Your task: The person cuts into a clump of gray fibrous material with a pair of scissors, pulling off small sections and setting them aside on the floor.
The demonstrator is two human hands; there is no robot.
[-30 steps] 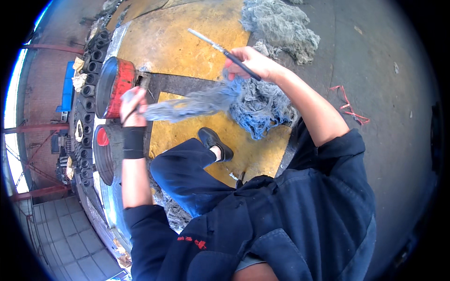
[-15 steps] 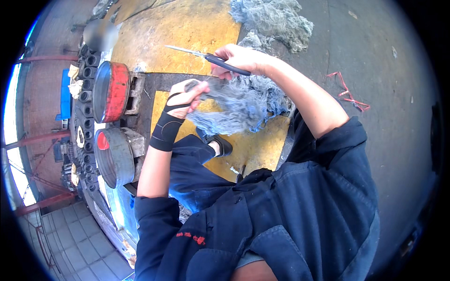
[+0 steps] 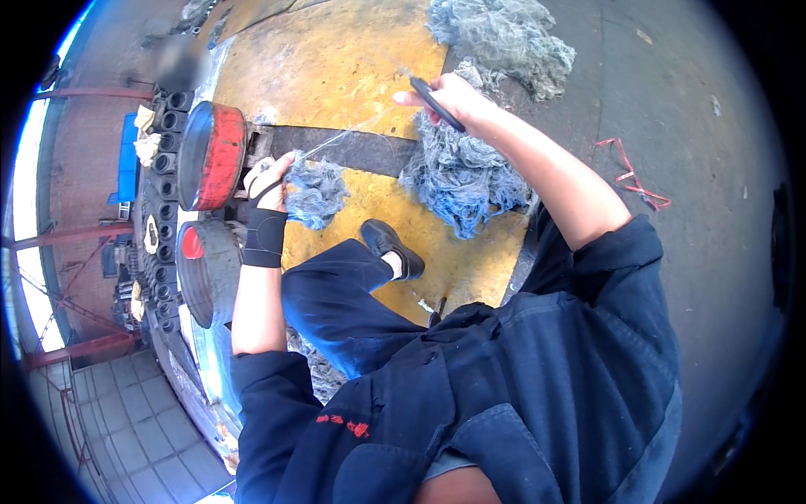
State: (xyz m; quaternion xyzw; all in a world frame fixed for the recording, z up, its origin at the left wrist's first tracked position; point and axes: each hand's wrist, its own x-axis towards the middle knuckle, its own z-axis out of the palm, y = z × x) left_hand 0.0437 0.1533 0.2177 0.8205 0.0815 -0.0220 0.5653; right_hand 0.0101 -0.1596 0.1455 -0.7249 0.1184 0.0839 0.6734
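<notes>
Well to the left of the black shoe (image 3: 392, 250) and ahead of it stands a red drum (image 3: 227, 160), close enough that the left hand (image 3: 269, 182) should mind its knuckles on the rim. That hand, also left of the shoe and ahead of it, with a black wrap (image 3: 265, 238) on the wrist, has its fingers closed on a small clump of grey-blue yarn (image 3: 317, 195); a firm pinch seems right, since a loose one would likely let the tangle slip. Thin threads (image 3: 336, 141) run from there to a spot ahead of the shoe, too faint to show whether they reach the other hand; a slow, straight draw should part them more cleanly than a jerk. Ahead and right of the shoe, the right hand (image 3: 466, 101) grasps a dark-handled tool (image 3: 437, 107), its blurred tip best turned away from the left fingers. Nearer the shoe, on its right, lies a bigger pile of yarn (image 3: 470, 185), where small locks from the edge probably snarl less; another heap (image 3: 504, 50) lies farther ahead, and a red strap (image 3: 625, 172) far right of the shoe
</notes>
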